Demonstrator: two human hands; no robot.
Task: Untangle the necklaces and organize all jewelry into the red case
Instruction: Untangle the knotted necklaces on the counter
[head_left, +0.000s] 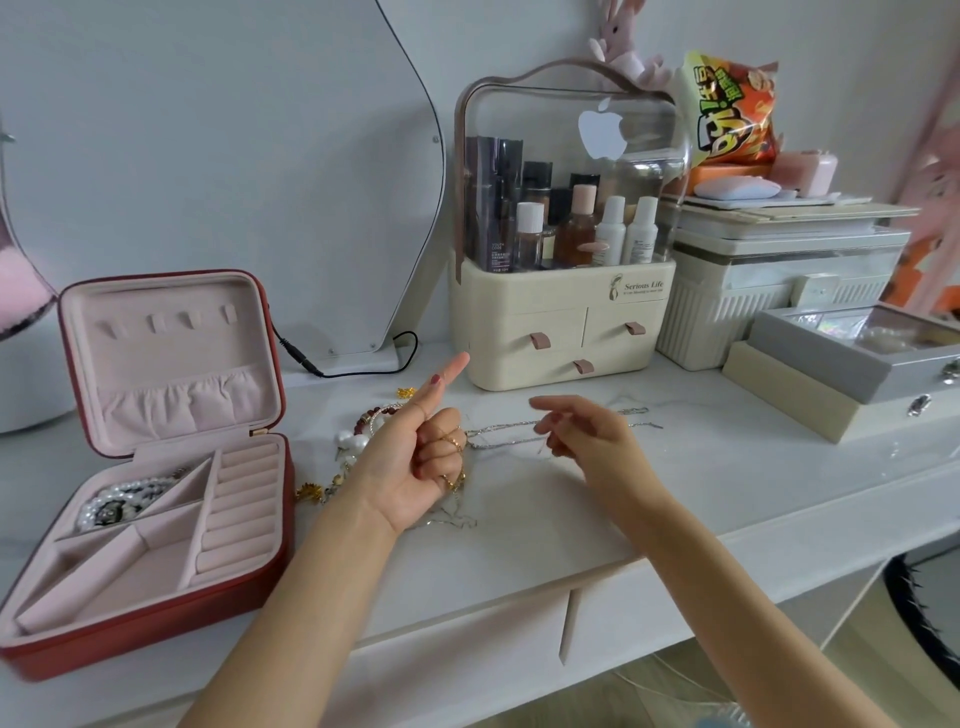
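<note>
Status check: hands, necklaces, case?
Left hand gripping gold chain; right hand pinching silver chain. Case open, pearls inside. Nothing blocking.

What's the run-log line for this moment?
left hand: holds gold chain | right hand: pinches silver chain | red case: open, pearls inside | stage: untangling
</note>
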